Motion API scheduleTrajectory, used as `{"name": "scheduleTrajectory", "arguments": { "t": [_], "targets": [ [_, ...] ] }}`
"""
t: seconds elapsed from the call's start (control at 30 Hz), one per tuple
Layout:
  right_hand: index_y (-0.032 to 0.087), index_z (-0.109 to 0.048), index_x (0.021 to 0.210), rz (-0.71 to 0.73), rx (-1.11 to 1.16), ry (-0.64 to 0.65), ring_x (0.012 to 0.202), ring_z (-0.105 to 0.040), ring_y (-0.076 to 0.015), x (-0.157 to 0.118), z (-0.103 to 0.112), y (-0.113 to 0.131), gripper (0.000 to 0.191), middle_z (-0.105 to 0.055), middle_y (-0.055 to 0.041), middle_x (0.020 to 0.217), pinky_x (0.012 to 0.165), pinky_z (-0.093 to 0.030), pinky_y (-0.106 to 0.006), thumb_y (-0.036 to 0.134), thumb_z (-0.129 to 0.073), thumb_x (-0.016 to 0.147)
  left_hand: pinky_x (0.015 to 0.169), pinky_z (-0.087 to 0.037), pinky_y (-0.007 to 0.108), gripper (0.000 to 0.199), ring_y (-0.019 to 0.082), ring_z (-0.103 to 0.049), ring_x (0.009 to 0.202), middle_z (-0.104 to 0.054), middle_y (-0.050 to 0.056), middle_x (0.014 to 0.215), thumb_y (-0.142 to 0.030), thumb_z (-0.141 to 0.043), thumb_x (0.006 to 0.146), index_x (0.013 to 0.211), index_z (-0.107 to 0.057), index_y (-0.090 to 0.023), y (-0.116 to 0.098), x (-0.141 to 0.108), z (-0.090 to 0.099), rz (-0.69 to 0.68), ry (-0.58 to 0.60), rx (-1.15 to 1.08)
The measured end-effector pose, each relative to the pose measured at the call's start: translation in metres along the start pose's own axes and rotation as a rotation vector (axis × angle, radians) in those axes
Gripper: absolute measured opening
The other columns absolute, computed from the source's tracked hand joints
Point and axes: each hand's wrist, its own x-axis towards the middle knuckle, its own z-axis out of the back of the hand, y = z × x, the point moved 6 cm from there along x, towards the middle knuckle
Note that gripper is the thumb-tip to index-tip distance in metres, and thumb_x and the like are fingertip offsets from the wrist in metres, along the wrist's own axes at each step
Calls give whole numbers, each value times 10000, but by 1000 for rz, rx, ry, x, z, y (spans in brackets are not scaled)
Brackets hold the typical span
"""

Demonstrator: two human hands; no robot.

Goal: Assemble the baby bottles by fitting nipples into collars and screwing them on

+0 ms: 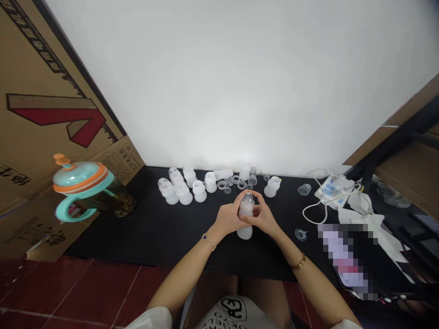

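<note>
A white baby bottle (245,232) with a clear cap stands upright near the front of the black table. My left hand (230,216) is wrapped round its left side. From the right, my right hand (263,218) grips the same bottle, fingers curled about its upper part. Beyond my hands lie clear rings (242,185), nipples and caps. Several capped bottles (181,192) are grouped to the left. Next to them are uncapped bottle bodies (199,192), and another bottle body (272,187) tilts behind my right hand.
At the left stands a large jug (103,192) with a teal handle and orange-rimmed lid, beside a cardboard box (41,137). On the right are a clear cap (304,189), a clear nipple (301,235), a power strip (331,189) with white cables, and papers. A white wall (240,82) rises behind.
</note>
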Motion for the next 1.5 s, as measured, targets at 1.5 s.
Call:
{"name": "scheduleTrajectory", "arguments": {
  "t": [1.5],
  "targets": [
    [266, -348, 1529, 26, -39, -13, 768, -721, -244, 0, -1, 4, 908, -754, -27, 885, 683, -589, -360, 298, -807, 747, 637, -513, 284, 922, 223, -717, 695, -739, -5, 789, -523, -719, 762, 1522, -306, -207, 4, -1, -2, -5, -94, -31]
  ]
}}
